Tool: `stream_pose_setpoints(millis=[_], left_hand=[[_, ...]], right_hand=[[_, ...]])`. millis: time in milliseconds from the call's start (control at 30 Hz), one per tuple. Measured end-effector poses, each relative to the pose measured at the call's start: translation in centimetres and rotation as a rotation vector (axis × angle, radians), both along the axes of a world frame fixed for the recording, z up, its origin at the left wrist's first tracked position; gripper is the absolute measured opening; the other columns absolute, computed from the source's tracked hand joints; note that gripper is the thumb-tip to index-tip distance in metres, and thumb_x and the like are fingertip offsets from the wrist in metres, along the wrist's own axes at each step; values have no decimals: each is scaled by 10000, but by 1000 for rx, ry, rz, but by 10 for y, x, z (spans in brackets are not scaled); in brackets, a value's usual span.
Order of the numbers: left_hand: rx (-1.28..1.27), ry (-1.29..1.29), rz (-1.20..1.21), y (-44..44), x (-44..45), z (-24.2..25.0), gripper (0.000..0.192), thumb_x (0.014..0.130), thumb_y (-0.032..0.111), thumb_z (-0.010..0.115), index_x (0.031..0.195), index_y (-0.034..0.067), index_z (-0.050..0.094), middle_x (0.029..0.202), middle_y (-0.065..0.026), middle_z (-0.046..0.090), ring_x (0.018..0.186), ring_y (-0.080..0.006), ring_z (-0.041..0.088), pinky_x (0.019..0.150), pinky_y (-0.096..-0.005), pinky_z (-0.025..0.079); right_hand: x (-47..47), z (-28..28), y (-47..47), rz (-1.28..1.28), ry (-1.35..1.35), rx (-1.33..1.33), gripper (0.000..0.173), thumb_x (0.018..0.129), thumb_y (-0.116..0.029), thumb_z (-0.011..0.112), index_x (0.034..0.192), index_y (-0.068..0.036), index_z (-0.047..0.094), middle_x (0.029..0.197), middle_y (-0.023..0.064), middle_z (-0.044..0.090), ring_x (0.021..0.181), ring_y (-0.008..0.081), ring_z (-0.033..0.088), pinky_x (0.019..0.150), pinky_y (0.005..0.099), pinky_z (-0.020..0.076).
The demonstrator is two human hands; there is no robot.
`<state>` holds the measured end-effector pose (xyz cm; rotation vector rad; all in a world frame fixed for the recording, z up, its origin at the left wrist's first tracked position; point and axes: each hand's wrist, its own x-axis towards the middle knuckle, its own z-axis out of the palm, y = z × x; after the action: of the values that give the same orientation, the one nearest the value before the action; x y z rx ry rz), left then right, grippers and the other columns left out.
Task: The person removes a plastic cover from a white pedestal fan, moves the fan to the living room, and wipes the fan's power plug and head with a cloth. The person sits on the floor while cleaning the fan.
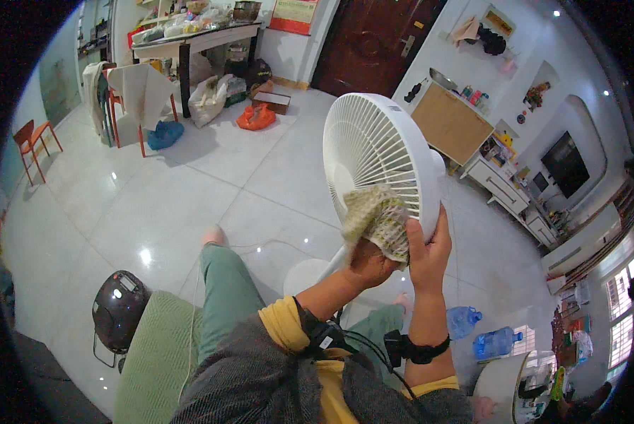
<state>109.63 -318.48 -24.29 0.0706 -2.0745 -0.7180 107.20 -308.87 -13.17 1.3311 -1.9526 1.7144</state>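
Observation:
A white electric fan (380, 159) stands before me, its round slatted grille facing left and its round base (302, 275) on the floor between my legs. My left hand (371, 262) holds a crumpled, pale yellow-green cloth (378, 220) against the lower part of the grille. The cloth is partly blurred and hides some of the slats. With fingers and thumb on either side, my right hand (430, 246) grips the lower rim of the fan's cage, just right of the cloth.
A dark rice cooker (119, 310) sits left of a green padded seat (155, 360). A thin white cable (192, 328) crosses the seat. Blue water bottles (494, 343) lie at right. Further off are a draped chair (142, 90), bags (257, 116) and a cabinet (449, 122).

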Motion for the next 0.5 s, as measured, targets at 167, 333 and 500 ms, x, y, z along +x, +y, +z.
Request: stream_pose_setpoints(millis=[167, 333, 500], left_hand=[[450, 70, 66, -19, 7, -14, 535, 867, 266, 529, 1333, 25, 423, 1410, -217, 317, 1315, -395, 260, 1114, -461, 147], [652, 364, -138, -14, 3, 24, 573, 849, 332, 550, 1306, 6, 437, 1352, -228, 358, 1270, -402, 303, 1078, -475, 190], [-340, 248, 255, -25, 4, 25, 482, 829, 271, 546, 1262, 61, 508, 1337, -221, 443, 1260, -442, 351, 1078, -521, 217]], right_hand=[[1, -5, 2, -35, -16, -24, 586, 870, -310, 631, 1285, 55, 435, 1113, 161, 593, 1006, 215, 570, 895, 340, 443], [5, -11, 7, -45, -76, -60, 626, 848, -300, 661, 1306, 48, 416, 1159, 156, 566, 1037, 216, 552, 916, 344, 429], [-1, -12, 9, -54, -85, -33, 686, 827, -306, 695, 1327, 52, 391, 1195, 159, 544, 1070, 228, 536, 941, 342, 412]])
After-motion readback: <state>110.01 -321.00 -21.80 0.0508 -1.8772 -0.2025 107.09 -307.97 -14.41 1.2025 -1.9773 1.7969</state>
